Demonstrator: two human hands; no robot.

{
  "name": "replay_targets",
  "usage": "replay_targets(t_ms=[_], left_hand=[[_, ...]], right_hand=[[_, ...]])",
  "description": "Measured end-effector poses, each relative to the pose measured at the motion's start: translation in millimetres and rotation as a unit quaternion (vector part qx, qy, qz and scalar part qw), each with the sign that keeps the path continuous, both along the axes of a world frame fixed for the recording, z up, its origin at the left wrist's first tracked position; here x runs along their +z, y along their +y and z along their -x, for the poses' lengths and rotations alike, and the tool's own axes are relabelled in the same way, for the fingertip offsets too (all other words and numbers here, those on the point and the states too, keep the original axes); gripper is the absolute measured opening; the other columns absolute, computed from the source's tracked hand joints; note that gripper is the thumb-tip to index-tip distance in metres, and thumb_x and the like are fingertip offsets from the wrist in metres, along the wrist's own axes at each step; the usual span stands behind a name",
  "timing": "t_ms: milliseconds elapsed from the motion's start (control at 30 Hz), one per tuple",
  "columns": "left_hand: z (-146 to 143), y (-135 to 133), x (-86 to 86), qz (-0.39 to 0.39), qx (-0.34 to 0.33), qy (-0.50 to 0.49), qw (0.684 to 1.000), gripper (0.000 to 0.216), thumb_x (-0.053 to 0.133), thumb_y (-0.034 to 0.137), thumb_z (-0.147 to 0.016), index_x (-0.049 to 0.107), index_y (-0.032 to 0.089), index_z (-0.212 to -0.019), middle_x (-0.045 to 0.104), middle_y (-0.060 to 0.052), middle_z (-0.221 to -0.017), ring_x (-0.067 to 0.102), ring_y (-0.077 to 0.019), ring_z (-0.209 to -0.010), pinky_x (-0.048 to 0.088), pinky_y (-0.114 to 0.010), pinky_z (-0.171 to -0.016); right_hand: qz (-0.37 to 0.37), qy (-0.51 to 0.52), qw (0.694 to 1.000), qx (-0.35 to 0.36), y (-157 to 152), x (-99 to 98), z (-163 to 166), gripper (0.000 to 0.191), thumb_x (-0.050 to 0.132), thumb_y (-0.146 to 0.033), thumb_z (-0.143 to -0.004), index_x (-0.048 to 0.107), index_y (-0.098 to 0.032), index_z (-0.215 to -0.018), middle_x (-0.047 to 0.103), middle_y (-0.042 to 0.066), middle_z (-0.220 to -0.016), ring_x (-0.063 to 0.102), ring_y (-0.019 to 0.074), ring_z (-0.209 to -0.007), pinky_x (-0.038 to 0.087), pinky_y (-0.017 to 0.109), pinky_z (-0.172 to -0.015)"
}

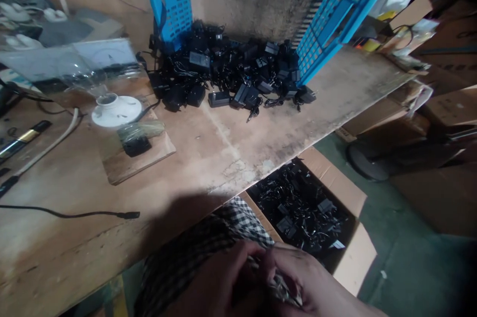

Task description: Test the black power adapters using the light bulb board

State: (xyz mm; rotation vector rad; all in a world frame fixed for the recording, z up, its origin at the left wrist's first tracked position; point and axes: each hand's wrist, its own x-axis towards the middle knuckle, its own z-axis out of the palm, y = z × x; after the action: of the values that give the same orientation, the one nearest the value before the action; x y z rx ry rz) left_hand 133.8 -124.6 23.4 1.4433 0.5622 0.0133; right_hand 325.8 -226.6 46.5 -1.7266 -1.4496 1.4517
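Low in the head view, my left hand and my right hand are close together over my lap, fingers curled inward. A small glinting piece shows between the fingers of my right hand; blur and shadow hide what kind of thing it is. My left fingers are bent beside it, and whatever they grip is hidden. Just beyond my right hand, an open cardboard box holds many black power adapters with cables. Checkered cloth covers my lap beneath the hands.
On the wooden table, black adapters spill from a tipped blue crate. To the left stand a white lamp socket with a clear bulb, a panel meter and a loose black cable. Cartons stand at right.
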Motion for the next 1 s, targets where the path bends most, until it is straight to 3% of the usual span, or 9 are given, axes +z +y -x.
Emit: replay_targets(t_ms=[100, 200, 367, 467, 567, 667, 767, 933, 1000], left_hand=[[-8.6, 0.0, -1.3, -0.064, -0.009, 0.047, 0.997, 0.026, 0.061, 0.016, -0.082, 0.067, 0.021, -0.107, 0.074, -0.002, -0.098, 0.069, -0.0222, -0.088, 0.049, -0.025, -0.074], [-14.6, -1.9, -2.4, -0.073, -0.016, 0.076, 0.994, 0.023, 0.06, 0.016, -0.08, 0.07, 0.02, -0.1, 0.076, -0.002, -0.094, 0.069, -0.0219, -0.085, 0.047, -0.024, -0.069], [-22.1, 1.4, 3.5, -0.064, -0.044, 0.093, 0.993, 0.019, 0.057, 0.014, -0.081, 0.072, 0.018, -0.091, 0.075, -0.002, -0.089, 0.068, -0.0213, -0.084, 0.043, -0.023, -0.066], [-25.9, 3.9, 2.2, -0.033, -0.065, 0.097, 0.993, 0.009, 0.063, 0.021, -0.084, 0.07, 0.017, -0.086, 0.073, 0.0, -0.079, 0.066, -0.019, -0.075, 0.04, -0.022, -0.06], [-26.9, 6.0, -2.3, 0.021, -0.051, 0.09, 0.994, 0.014, 0.067, 0.03, -0.086, 0.07, 0.018, -0.092, 0.073, 0.0, -0.084, 0.067, -0.0192, -0.08, 0.043, -0.022, -0.064], [-25.4, 9.4, -3.1, 0.101, -0.061, 0.084, 0.99, 0.021, 0.071, 0.031, -0.085, 0.07, 0.02, -0.104, 0.075, 0.0, -0.097, 0.069, -0.0218, -0.092, 0.049, -0.023, -0.074], [-26.0, 14.0, -1.0, 0.137, -0.073, 0.086, 0.984, 0.024, 0.077, 0.031, -0.081, 0.072, 0.021, -0.102, 0.076, 0.0, -0.099, 0.07, -0.0239, -0.095, 0.051, -0.023, -0.073], [-35.0, 22.6, -1.3, 0.241, -0.12, 0.094, 0.958, 0.022, 0.08, 0.028, -0.075, 0.076, 0.017, -0.094, 0.077, -0.001, -0.095, 0.069, -0.026, -0.097, 0.05, -0.027, -0.078], [-36.4, 24.7, -4.0, 0.266, -0.105, 0.101, 0.953, 0.027, 0.084, 0.032, -0.072, 0.076, 0.016, -0.093, 0.077, -0.002, -0.094, 0.069, -0.0277, -0.1, 0.05, -0.029, -0.083]], right_hand=[[-0.039, -0.027, 0.999, 0.002, -2.8, 2.5, -3.8, 0.015, 0.074, -0.017, -0.075, 0.064, -0.024, -0.082, 0.069, 0.004, -0.095, 0.061, 0.0211, -0.091, 0.049, 0.032, -0.082], [-0.034, -0.063, 0.996, -0.049, -8.8, 2.6, -7.7, 0.016, 0.075, -0.018, -0.074, 0.063, -0.024, -0.083, 0.068, 0.001, -0.086, 0.063, 0.0195, -0.082, 0.049, 0.03, -0.074], [-0.047, -0.036, 0.998, -0.038, -15.3, -5.6, -8.1, 0.015, 0.06, -0.023, -0.089, 0.065, -0.023, -0.074, 0.068, 0.002, -0.08, 0.064, 0.017, -0.078, 0.048, 0.027, -0.067], [-0.069, -0.031, 0.997, -0.024, -18.1, -13.4, -6.3, 0.018, 0.056, -0.023, -0.091, 0.062, -0.023, -0.075, 0.066, 0.003, -0.079, 0.062, 0.016, -0.075, 0.047, 0.027, -0.066], [-0.026, -0.034, 0.997, -0.061, -21.9, -18.3, -4.4, 0.014, 0.059, -0.019, -0.083, 0.055, -0.022, -0.07, 0.06, -0.001, -0.071, 0.055, 0.0129, -0.067, 0.042, 0.024, -0.062], [0.047, 0.033, 0.99, -0.13, -23.7, -18.2, -2.9, 0.012, 0.063, -0.015, -0.074, 0.053, -0.021, -0.073, 0.055, -0.004, -0.07, 0.051, 0.0114, -0.066, 0.041, 0.022, -0.06], [0.065, 0.119, 0.975, -0.174, -22.6, -17.0, -1.6, 0.015, 0.064, -0.016, -0.071, 0.051, -0.021, -0.074, 0.055, -0.003, -0.074, 0.05, 0.0116, -0.069, 0.04, 0.022, -0.061], [0.101, 0.194, 0.957, -0.192, -21.9, -19.9, -0.3, 0.02, 0.066, -0.016, -0.07, 0.047, -0.021, -0.075, 0.05, -0.005, -0.071, 0.042, 0.0091, -0.064, 0.031, 0.021, -0.056], [0.106, 0.207, 0.953, -0.191, -20.8, -17.7, -0.9, 0.02, 0.066, -0.016, -0.07, 0.048, -0.02, -0.075, 0.048, -0.006, -0.069, 0.039, 0.0085, -0.062, 0.028, 0.021, -0.055]])
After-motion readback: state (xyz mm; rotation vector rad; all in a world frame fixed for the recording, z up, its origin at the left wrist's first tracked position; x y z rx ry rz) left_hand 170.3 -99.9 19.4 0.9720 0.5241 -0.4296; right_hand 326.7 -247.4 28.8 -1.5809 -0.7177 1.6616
